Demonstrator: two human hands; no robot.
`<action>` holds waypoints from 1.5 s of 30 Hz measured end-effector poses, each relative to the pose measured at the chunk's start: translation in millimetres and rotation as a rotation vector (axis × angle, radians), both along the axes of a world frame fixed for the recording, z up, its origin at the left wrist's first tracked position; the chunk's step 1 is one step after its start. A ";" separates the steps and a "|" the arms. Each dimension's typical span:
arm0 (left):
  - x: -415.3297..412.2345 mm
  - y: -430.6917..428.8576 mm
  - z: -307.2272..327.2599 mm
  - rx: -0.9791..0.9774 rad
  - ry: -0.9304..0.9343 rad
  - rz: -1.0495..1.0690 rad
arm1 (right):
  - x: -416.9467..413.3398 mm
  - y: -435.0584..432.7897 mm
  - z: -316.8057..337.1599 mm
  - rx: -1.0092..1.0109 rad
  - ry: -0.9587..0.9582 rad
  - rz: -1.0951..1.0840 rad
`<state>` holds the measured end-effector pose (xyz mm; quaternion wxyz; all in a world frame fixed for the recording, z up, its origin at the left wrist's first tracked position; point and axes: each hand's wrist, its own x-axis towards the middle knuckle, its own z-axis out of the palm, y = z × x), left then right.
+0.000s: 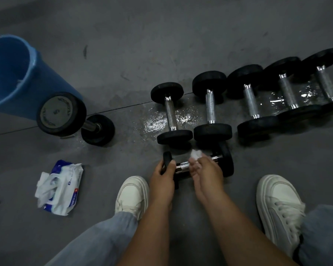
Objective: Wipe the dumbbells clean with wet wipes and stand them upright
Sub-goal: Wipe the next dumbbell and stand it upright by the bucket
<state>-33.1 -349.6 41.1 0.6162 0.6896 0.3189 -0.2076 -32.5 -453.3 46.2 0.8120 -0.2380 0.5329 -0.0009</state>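
A small black dumbbell [227,160] with a chrome handle lies sideways on the floor between my feet. My left hand [162,176] grips its left head. My right hand [206,169] holds a crumpled white wet wipe [196,154] against the handle. Behind it, several black dumbbells [171,114] lie in a row running to the right. One dumbbell [61,113] stands upright on its end at the left.
A blue bucket [13,73] stands at the far left behind the upright dumbbell. An open pack of wet wipes [62,187] lies on the floor to my left. The grey floor is wet under the row. My white shoes [132,194] flank the hands.
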 end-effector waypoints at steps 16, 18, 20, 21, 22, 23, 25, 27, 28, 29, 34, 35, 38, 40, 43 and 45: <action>-1.0 1.5 -1.4 0.024 0.001 -0.022 | 7.2 1.2 2.4 0.064 0.065 0.343; -0.4 2.2 -2.0 0.014 0.011 -0.016 | -4.1 6.1 2.0 -0.031 0.158 0.729; -0.9 3.5 -4.0 0.008 0.012 -0.017 | -10.9 3.3 -1.7 -0.450 0.152 0.945; -1.5 3.2 -4.2 0.010 0.007 -0.023 | -11.3 1.2 -2.9 -0.725 0.122 0.931; -1.8 3.4 -4.6 0.019 0.006 -0.036 | -9.9 2.0 -1.3 -0.898 0.076 0.870; -2.0 3.1 -4.2 0.024 0.004 -0.042 | -6.8 5.3 0.9 -0.966 0.039 0.858; -0.8 1.8 -0.1 0.014 -0.004 -0.040 | 0.3 17.8 2.8 -0.909 -0.002 0.914; 0.6 2.6 1.1 0.014 -0.004 -0.045 | 8.9 21.2 3.3 -0.885 0.040 1.046; 0.6 3.3 0.9 0.017 -0.003 -0.057 | 13.9 19.4 6.2 -0.940 0.073 1.143; 0.0 4.2 -0.7 0.010 -0.006 -0.068 | 19.0 15.8 9.1 -1.002 0.094 1.198; -1.0 3.9 -1.2 0.043 0.012 -0.086 | 9.2 4.1 3.0 -0.955 0.162 1.085; -1.6 3.8 -1.4 0.039 0.008 -0.072 | 3.2 -0.3 3.2 -0.931 0.195 1.094; -1.6 2.2 -2.5 0.023 -0.001 -0.034 | -6.5 -16.0 4.0 -1.155 0.211 0.678; -1.7 0.3 -0.6 0.014 0.004 -0.009 | -8.2 -10.8 4.3 -1.084 0.218 0.485; -1.3 0.5 -0.5 -0.001 0.005 -0.001 | -20.3 2.9 -8.8 -0.754 0.177 0.506; -1.2 1.4 -1.5 -0.006 0.006 -0.005 | -28.5 -0.4 -13.6 -0.667 0.183 0.530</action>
